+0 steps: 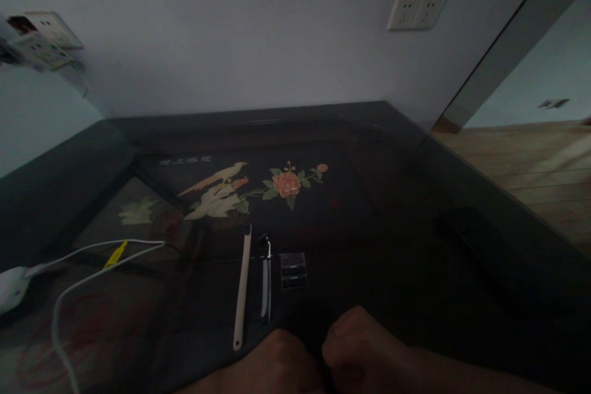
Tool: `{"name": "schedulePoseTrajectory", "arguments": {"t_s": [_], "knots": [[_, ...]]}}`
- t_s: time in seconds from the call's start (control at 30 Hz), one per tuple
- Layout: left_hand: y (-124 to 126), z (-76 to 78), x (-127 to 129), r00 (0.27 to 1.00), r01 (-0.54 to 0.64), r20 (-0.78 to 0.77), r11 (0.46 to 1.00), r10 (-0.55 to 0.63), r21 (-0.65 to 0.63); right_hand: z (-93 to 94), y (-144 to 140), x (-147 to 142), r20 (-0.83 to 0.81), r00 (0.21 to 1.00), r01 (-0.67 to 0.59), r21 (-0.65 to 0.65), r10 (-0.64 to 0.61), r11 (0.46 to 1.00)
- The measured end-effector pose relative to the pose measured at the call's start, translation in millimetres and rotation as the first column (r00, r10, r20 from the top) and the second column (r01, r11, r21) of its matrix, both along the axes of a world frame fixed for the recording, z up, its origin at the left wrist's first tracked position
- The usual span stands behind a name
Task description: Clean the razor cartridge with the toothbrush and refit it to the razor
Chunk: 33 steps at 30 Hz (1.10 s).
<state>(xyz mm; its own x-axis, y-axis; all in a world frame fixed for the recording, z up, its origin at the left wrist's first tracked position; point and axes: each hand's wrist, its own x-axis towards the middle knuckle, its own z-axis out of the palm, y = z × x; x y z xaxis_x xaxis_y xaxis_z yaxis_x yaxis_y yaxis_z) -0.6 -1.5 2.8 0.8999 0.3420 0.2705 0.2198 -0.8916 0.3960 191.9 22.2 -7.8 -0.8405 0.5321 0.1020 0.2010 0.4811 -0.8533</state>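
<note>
My left hand [279, 362] is closed in a fist at the bottom edge of the view, its fingers mostly hidden behind the back of the hand. Just to its right, my right hand [357, 351] is also a fist, with nothing showing in it. A small gap parts the two. Beyond them on the dark glossy table [369, 240] lie a long beige stick [242, 289] with a dark tip and a holed near end, a slim white-and-dark tool [266, 283] with a hooked far end, and a small clear-and-dark flat pack [293, 271].
A white cable [92, 271] with a yellow tag runs from a white plug block [13, 289] at the left. A long dark object [484, 252] rests at the right. Bird and flower inlay [286, 184] decorates the tabletop. Wall sockets [417, 12] are behind.
</note>
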Motion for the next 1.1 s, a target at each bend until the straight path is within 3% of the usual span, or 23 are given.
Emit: {"name": "schedulePoseTrajectory", "arguments": {"t_s": [0.17,0.4,0.57,0.77,1.1], "knots": [[-0.7,-1.4,-1.3,0.999,0.004,-0.037,0.994,0.0,0.109,2.9,1.0,-0.9,-0.032,0.999,0.021,0.002,-0.021,1.0],[1.3,6.0,-0.7,0.995,-0.036,0.092,0.996,0.029,0.081,9.8,1.9,0.1,0.025,0.999,0.022,0.047,-0.024,0.999],[-0.2,9.2,-2.7,0.998,-0.05,0.035,0.99,0.046,0.133,4.9,2.7,2.5,-0.028,0.999,0.034,0.064,-0.032,0.997],[1.1,7.9,-2.8,0.994,-0.053,0.096,0.993,0.043,0.103,0.3,2.5,4.9,0.021,0.999,0.04,0.139,-0.043,0.989],[3.5,12.1,-1.4,0.99,-0.094,0.116,0.986,0.079,0.135,1.4,5.7,5.6,-0.008,0.999,0.05,0.156,-0.049,0.987]]}}
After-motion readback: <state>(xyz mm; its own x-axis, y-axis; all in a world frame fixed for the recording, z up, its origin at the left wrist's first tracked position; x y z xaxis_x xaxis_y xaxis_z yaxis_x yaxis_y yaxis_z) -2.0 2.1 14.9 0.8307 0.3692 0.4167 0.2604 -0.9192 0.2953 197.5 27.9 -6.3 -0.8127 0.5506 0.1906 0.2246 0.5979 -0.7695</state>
